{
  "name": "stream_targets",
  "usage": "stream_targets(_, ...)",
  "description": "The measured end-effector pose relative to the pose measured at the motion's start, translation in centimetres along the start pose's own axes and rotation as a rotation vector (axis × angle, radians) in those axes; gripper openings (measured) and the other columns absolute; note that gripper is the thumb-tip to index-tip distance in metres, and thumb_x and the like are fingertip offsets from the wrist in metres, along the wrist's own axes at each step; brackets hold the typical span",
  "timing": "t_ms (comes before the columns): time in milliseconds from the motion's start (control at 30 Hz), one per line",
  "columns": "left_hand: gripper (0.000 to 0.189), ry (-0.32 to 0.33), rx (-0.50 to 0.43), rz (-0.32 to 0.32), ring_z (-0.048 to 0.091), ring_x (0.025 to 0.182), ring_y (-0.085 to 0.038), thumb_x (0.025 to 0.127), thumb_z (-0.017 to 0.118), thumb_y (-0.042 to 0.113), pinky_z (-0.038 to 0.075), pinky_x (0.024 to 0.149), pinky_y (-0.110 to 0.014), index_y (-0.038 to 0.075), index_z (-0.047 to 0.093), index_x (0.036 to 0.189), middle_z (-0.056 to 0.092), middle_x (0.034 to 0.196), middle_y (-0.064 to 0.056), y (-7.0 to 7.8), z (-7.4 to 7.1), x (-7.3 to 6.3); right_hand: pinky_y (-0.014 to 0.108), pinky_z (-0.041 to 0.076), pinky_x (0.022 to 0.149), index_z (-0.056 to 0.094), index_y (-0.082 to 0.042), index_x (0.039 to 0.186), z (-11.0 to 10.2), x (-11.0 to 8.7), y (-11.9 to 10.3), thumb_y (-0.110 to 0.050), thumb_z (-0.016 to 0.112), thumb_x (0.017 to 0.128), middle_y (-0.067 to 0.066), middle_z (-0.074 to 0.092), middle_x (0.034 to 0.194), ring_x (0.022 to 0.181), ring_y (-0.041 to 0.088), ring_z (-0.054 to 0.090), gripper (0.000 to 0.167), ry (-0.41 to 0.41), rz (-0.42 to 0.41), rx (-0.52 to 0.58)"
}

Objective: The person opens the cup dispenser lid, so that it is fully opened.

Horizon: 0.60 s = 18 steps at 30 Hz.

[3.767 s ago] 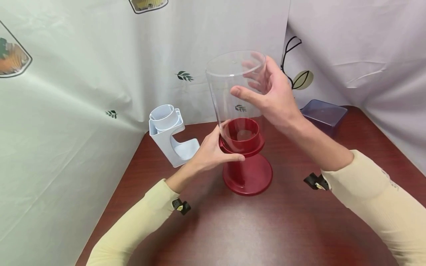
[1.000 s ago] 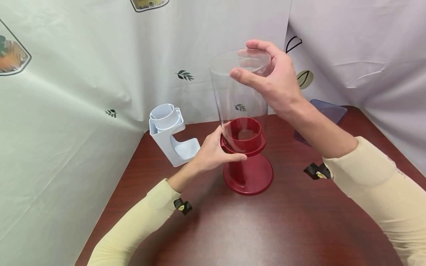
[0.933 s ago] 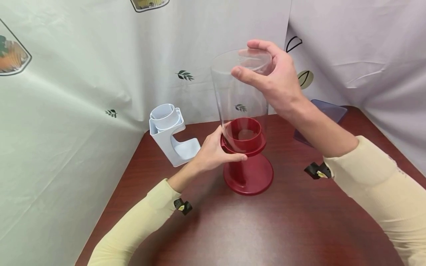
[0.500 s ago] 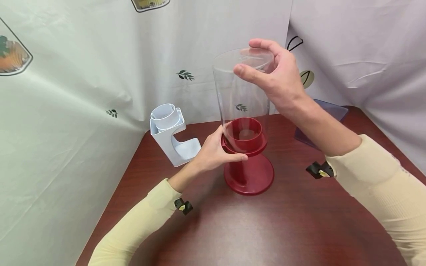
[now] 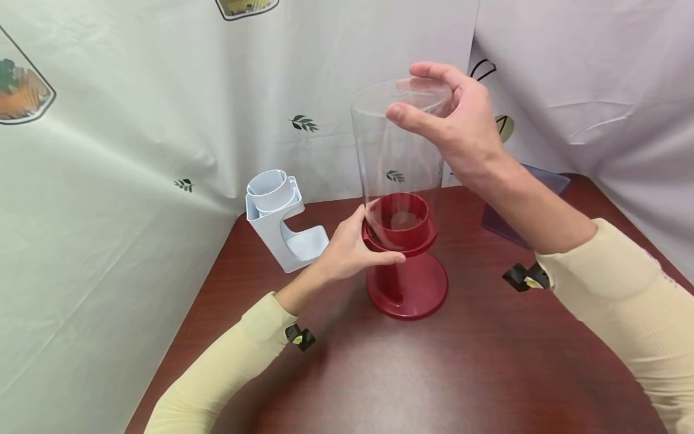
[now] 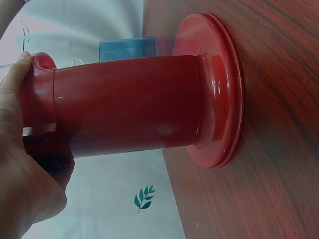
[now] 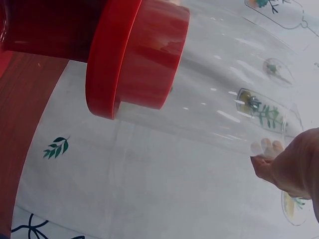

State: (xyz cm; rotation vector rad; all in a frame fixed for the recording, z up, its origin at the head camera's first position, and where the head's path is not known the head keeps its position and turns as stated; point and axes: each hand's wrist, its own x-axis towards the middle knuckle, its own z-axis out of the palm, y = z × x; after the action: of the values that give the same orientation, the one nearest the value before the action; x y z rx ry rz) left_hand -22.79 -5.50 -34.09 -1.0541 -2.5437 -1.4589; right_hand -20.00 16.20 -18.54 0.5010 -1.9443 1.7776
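A red stand (image 5: 411,298) with a round base and raised collar is upright on the table. A tall clear plastic cylinder (image 5: 368,141) sits around its red inner ring (image 5: 403,232). My left hand (image 5: 347,246) grips the collar from the left, thumb along the front. In the left wrist view, that hand (image 6: 25,164) wraps the upper end of the stand's column (image 6: 124,107). High on the right, my right hand (image 5: 468,129) holds the cylinder at its top rim, thumb in front and fingers behind. The right wrist view shows this hand (image 7: 294,167) at the cylinder's far end.
A white plastic holder (image 5: 271,238) with a round cup on top stands at the back left of the brown table (image 5: 412,374). Behind my right forearm is a translucent blue-purple box (image 5: 501,223). Printed fabric (image 5: 130,241) hangs close around the table's sides and back.
Since the earliest frame my right hand has slid up to the cylinder's rim, and the cylinder's top has shifted right. During the last second the top moves slightly further right; the left hand keeps its grip.
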Motion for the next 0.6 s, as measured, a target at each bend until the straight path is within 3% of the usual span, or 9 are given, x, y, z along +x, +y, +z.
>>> stream_targets(367,0.089,0.006,0.01,0.001,0.06,0.108,-0.006,0.068,0.088,0.051,0.057,0.08,-0.03,0.031,0.042,0.142,0.059,0.124,0.015,0.15,0.01,-0.05,0.03,0.051,0.079,0.063,-0.014,0.131,-0.22,0.04,0.0,-0.024,0.082,0.079,0.006,0.062,0.13,0.087,0.029,0.066,0.056,0.011,-0.013,0.018)
stream_targets(600,0.089,0.001,0.0,-0.007,0.06,0.108,-0.007,0.069,0.088,0.051,0.057,0.079,-0.03,0.03,0.042,0.142,0.061,0.128,0.004,0.13,0.04,-0.18,0.031,0.05,0.082,0.064,-0.012,0.129,-0.36,0.04,0.21,-0.022,0.082,0.078,0.009,0.061,0.13,0.087,0.029,0.065,0.055,0.025,-0.025,0.058)
